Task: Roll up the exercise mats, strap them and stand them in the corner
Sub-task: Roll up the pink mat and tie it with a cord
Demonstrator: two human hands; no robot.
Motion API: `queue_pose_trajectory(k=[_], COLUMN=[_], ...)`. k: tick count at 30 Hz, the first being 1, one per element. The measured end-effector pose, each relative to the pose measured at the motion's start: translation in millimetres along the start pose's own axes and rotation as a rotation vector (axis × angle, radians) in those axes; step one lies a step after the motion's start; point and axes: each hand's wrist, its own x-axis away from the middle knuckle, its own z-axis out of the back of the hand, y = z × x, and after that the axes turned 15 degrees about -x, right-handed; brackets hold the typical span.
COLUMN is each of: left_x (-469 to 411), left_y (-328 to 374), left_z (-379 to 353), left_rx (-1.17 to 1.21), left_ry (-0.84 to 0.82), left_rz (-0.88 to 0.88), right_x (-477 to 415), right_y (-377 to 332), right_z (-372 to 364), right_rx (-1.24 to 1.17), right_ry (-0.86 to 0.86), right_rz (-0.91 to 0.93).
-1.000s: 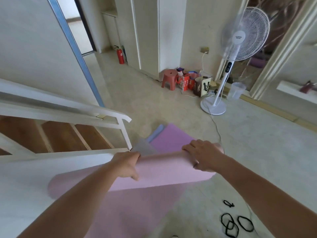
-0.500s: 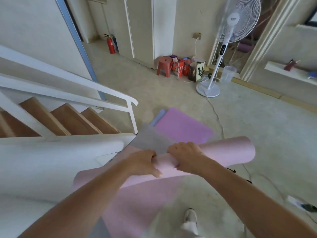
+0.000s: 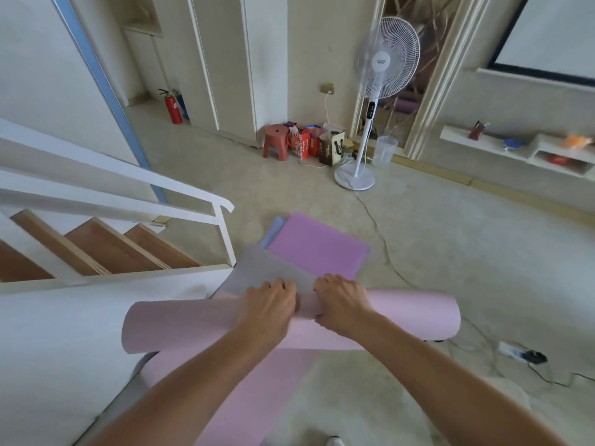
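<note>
A pale pink exercise mat (image 3: 402,317) is partly rolled into a thick roll lying across the view, lifted off the floor. Its unrolled tail (image 3: 244,391) hangs toward me. My left hand (image 3: 269,304) grips the roll near its middle, fingers curled over the top. My right hand (image 3: 343,300) grips it right beside the left. Behind the roll, a grey mat (image 3: 257,272), a purple mat (image 3: 318,246) and a light blue mat (image 3: 273,230) lie flat and overlapping on the floor.
A white stair railing (image 3: 222,217) and wooden steps (image 3: 106,249) stand close on the left. A standing fan (image 3: 357,175) with its cable, a red stool (image 3: 275,141) and bags line the far wall. A power strip (image 3: 515,352) lies on the right floor.
The roll has been lifted and shifted right, and my hands have come together from its two ends to its middle. The view has risen and tilted up; the black straps on the floor have left the view.
</note>
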Motion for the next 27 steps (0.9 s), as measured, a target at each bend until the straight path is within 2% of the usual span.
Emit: queue_pose_trajectory(k=[3, 5, 7, 10, 13, 15, 18, 20, 23, 27], left_x=[-2, -3, -3, -5, -6, -3, 2, 2, 1, 0], left_y=[5, 6, 4, -1, -3, 3, 17, 26, 34, 44], left_z=[5, 12, 19, 16, 13, 21, 35, 35, 30, 19], left_rx=[0.011, 0.093, 0.248, 0.603, 0.802, 0.719, 0.387, 0.253, 0.091, 0.03], left_ry=[0.026, -0.026, -0.187, -0.473, -0.546, -0.447, -0.235, -0.152, -0.126, -0.13], left_rz=[-0.04, -0.099, -0.138, -0.112, -0.042, -0.004, -0.008, -0.038, -0.095, -0.09], right_x=[5, 8, 12, 18, 22, 25, 26, 28, 31, 33], right_y=[6, 11, 15, 20, 21, 24, 29, 33, 36, 37], right_z=[5, 6, 5, -1, -4, -2, 0, 2, 0, -3], right_rx=[0.015, 0.045, 0.067, 0.082, 0.069, 0.053, 0.048, 0.059, 0.056, 0.023], right_ry=[0.011, 0.0, -0.018, -0.03, -0.044, -0.047, -0.046, -0.06, -0.125, -0.193], right_rz=[-0.019, -0.003, 0.023, 0.062, 0.048, 0.018, -0.017, -0.015, -0.009, -0.007])
